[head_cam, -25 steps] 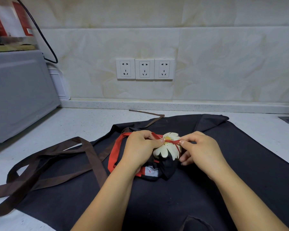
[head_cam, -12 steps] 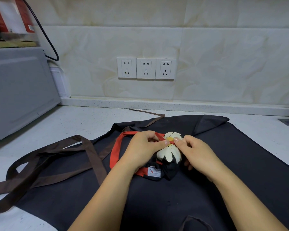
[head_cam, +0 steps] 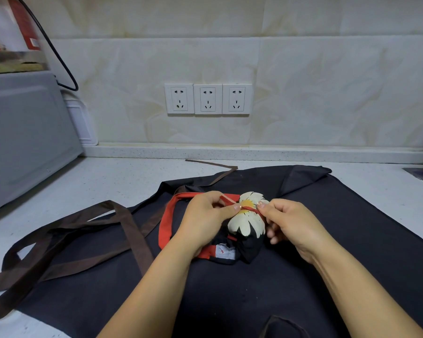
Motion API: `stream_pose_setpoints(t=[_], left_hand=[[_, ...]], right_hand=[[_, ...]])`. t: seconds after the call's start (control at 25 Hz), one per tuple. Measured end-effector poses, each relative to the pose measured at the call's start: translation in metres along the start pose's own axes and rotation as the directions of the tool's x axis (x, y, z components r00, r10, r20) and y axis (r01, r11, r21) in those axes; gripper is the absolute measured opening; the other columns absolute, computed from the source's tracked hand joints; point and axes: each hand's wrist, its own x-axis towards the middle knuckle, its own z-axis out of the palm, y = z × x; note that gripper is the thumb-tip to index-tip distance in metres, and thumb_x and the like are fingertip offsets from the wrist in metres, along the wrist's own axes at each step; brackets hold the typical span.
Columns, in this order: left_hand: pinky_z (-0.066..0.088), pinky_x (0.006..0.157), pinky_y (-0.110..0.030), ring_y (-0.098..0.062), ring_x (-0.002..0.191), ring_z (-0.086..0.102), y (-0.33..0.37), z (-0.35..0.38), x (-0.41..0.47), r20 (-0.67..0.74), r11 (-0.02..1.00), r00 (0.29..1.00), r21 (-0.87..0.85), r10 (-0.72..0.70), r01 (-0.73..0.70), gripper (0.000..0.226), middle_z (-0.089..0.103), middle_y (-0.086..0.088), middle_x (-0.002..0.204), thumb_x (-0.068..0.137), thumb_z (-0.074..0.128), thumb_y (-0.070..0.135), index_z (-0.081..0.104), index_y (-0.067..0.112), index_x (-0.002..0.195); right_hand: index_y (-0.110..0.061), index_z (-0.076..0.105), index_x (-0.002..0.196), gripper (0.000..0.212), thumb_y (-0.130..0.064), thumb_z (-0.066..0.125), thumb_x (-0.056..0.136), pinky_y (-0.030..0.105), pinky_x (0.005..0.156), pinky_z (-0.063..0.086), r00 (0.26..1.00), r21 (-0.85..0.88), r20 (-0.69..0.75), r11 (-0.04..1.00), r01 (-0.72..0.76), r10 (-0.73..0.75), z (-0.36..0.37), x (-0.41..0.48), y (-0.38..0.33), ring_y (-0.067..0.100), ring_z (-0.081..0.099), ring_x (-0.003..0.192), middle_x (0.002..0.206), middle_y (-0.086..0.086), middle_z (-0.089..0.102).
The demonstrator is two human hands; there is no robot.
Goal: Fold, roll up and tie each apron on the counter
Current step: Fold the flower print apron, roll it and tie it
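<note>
So the small rolled-up black apron with the white daisy print (head_cam: 247, 224) sits on top of a big flat black apron with brown straps (head_cam: 351, 228), which is spread over the white speckled table (head_cam: 95, 184). The left hand (head_cam: 205, 215) pinches one end of the thin red tie string (head_cam: 249, 209) and the right hand (head_cam: 290, 222) pinches the other, both right over the daisy's yellow centre. I'd guess they're pulling opposite ways to cinch the knot so the roll can't spring open (the big one looks not yet folded).
</note>
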Motion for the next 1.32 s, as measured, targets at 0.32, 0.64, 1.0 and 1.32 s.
stream_pose_setpoints(t=[0.32,0.64,1.0,1.32], left_hand=[[0.044,0.058,-0.017,-0.002,0.054,0.056,0.014,-0.004,-0.005,0.058,0.99,0.998,-0.14,0.035,-0.027,0.014,0.076,-0.004,0.081,0.087,0.07,0.015,0.065,0.013,0.099],[0.041,0.05,-0.019,-0.005,0.054,0.049,0.004,-0.005,0.003,-0.095,0.982,0.985,-0.142,-0.142,0.128,0.015,0.066,0.001,0.08,0.097,0.053,0.026,0.065,0.022,0.107],[0.051,0.076,-0.025,-0.015,0.091,0.059,0.003,-0.004,0.002,-0.111,0.988,0.985,0.099,0.129,-0.118,0.05,0.058,0.0,0.111,0.091,0.046,-0.004,0.05,0.021,0.135],[0.035,0.11,-0.046,-0.023,0.132,0.044,0.048,-0.025,0.018,0.404,0.758,0.883,0.492,0.237,-0.428,0.06,0.054,-0.006,0.137,0.08,0.059,-0.001,0.052,0.017,0.137]], right_hand=[[-0.011,0.054,0.072,0.035,-0.032,0.048,0.099,0.027,0.053,0.051,0.985,-0.131,0.15,0.985,0.108,-0.088,0.009,-0.008,-0.008,0.012,0.054,0.055,0.062,0.002,0.054],[-0.009,0.056,0.095,0.046,-0.053,0.043,0.095,0.032,0.051,0.054,0.984,-0.016,-0.074,0.986,-0.166,0.165,0.008,-0.005,-0.007,0.02,0.059,0.054,0.072,0.01,0.062],[-0.03,0.039,0.139,0.074,-0.026,0.076,0.076,0.027,0.093,0.047,0.991,0.128,0.053,0.984,-0.125,0.119,0.015,-0.007,-0.007,0.012,0.059,0.107,0.129,-0.004,0.058],[-0.021,0.05,0.136,0.09,0.005,0.061,0.051,0.043,0.1,0.043,0.857,0.402,0.479,0.915,-0.023,-0.189,-0.033,-0.018,-0.051,0.028,0.059,0.113,0.131,0.01,0.06]])
